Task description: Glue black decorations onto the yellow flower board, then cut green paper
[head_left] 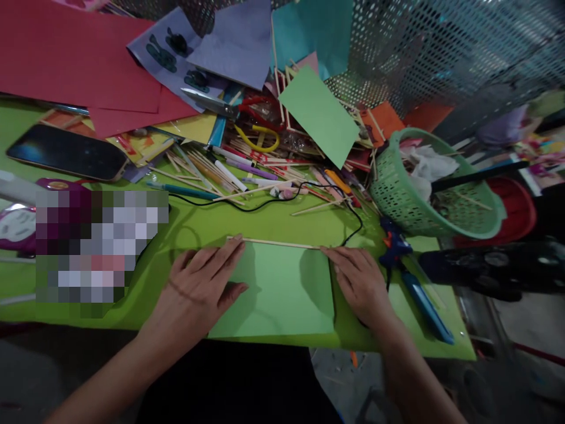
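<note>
A light green sheet of card lies flat at the table's front edge. Along its far edge runs a thin wooden stick. My left hand rests with fingers stretched out, their tips on the stick's left end and the thumb over the card. At the other end, the extended fingertips of my right hand touch the stick near the card's far right corner. A blue glue gun lies just right of my right hand, its black cord looping behind the card.
Scissors, pens and loose sticks crowd the back, with another green card on top. A green basket stands right, near a blue cutter. Left are a phone and a pixelated area. Red paper lies behind.
</note>
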`<state>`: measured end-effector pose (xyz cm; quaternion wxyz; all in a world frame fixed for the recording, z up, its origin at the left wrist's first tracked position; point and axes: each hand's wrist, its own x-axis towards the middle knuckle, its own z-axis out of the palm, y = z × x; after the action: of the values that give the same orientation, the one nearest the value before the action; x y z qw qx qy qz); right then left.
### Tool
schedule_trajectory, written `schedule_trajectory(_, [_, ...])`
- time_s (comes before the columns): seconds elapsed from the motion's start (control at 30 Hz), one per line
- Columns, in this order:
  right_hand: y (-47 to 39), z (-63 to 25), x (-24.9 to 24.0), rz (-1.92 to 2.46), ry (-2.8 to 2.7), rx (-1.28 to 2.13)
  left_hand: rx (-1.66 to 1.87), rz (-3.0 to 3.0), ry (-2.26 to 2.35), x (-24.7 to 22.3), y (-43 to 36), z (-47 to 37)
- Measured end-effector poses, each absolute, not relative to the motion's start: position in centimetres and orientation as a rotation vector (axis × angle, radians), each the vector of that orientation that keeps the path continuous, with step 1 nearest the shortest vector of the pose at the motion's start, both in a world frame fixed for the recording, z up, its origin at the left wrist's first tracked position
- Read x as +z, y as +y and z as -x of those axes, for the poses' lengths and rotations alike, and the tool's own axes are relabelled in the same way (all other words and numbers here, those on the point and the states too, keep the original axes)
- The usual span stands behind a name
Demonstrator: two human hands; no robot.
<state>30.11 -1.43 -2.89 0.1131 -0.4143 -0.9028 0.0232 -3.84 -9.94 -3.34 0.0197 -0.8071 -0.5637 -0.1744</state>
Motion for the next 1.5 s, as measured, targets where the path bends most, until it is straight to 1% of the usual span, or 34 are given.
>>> schedule_trajectory(0.17, [-1.3, -30.1, -2.6, 1.238, -2.627, 0.109, -0.556, 2.504, -1.742, -3.6, -9.8, 4.0])
schedule_trajectory(0.3, [-0.6, -29.4, -1.0, 1.214, -2.598, 0.047, -0.603, 2.492, -1.722, -3.5, -9.9, 4.1])
schedule_trajectory(0.53, [3.2, -24.5, 2.0, 1.013, -2.62, -0.025, -0.688, 2.501, -1.726, -3.1, -10.5, 4.6])
schedule_trajectory(0.73, [7.9, -18.5, 1.3, 0.844, -2.676, -0.02, -0.702, 2.495, -1.78, -2.7, -11.0, 5.1])
schedule_trajectory(0.97, [11.1, -13.3, -0.7, 0.891, -2.767, -0.19, -0.743, 2.497, -1.783, -2.4, -11.2, 5.5])
schedule_trajectory(1.3, [12.1, -12.3, -2.0, 0.788, -2.79, -0.401, -0.78, 2.488, -1.79, -2.0, -11.3, 5.3])
schedule_trajectory(1.4, [11.7, -12.2, -1.2, 0.787, -2.776, -0.35, -0.798, 2.485, -1.771, -1.6, -11.0, 4.6])
schedule_trajectory(1.5, [10.5, -13.4, 0.8, 0.857, -2.673, -0.204, -0.823, 2.495, -1.738, -1.1, -10.9, 4.2])
